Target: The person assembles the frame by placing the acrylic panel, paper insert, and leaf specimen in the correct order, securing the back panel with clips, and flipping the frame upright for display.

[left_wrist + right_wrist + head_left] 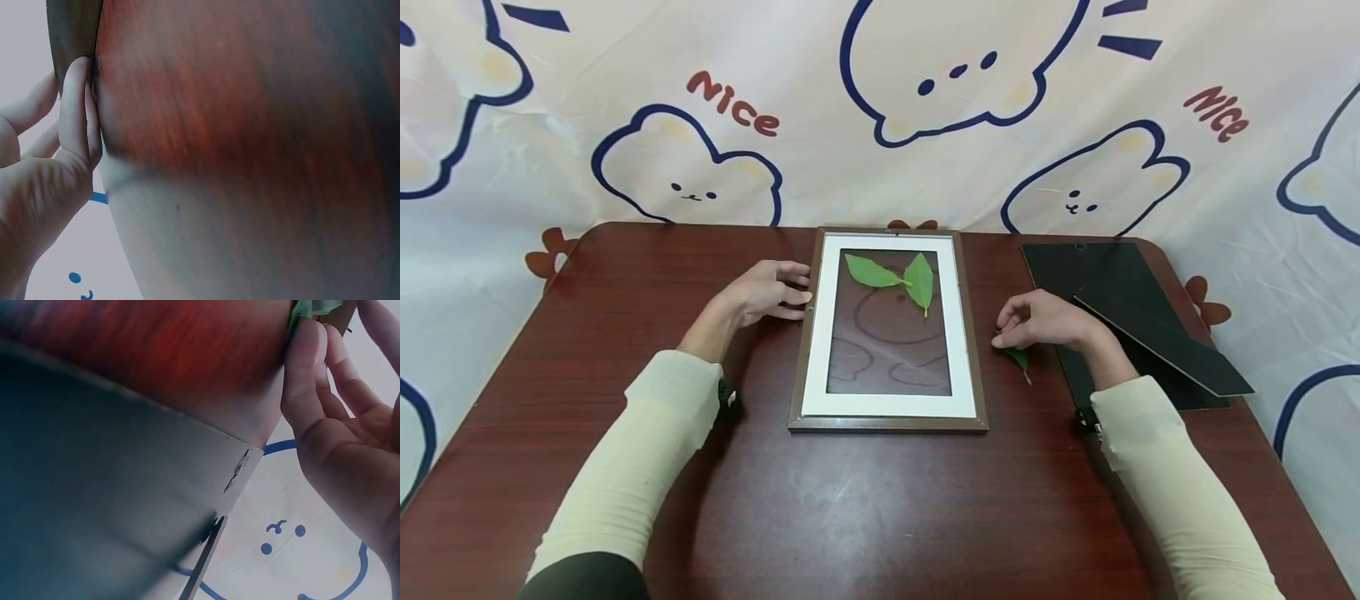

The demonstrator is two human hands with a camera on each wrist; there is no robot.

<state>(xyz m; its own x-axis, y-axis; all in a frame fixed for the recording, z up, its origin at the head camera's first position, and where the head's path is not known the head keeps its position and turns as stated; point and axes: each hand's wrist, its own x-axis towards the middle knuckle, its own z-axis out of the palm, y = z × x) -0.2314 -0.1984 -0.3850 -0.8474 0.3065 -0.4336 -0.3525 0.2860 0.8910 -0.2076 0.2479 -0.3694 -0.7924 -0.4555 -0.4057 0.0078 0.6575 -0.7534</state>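
Note:
A picture frame (pixel 976 367) with a brown border and a white mat lies on the table, two green leaves (pixel 871 272) near the top of its opening. My left hand (pixel 767 292) rests its fingertips against the frame's left edge, fingers loosely extended; the left wrist view shows the fingers (pixel 75 106) at the brown border (pixel 74 37). To the right of the frame, my right hand (pixel 1037 321) pinches a third green leaf (pixel 1018 358) between thumb and fingers, its stem pointing toward me. Part of that leaf (pixel 306 312) shows beyond the fingertips in the right wrist view.
A black backing board (pixel 1093 265) lies at the table's right, a metal clip on its edge. Its stand flap (pixel 1165 340) is raised at an angle, under and beside my right forearm. Behind the brown table (pixel 850 517) hangs a white cloth (pixel 820 175) with cartoon prints.

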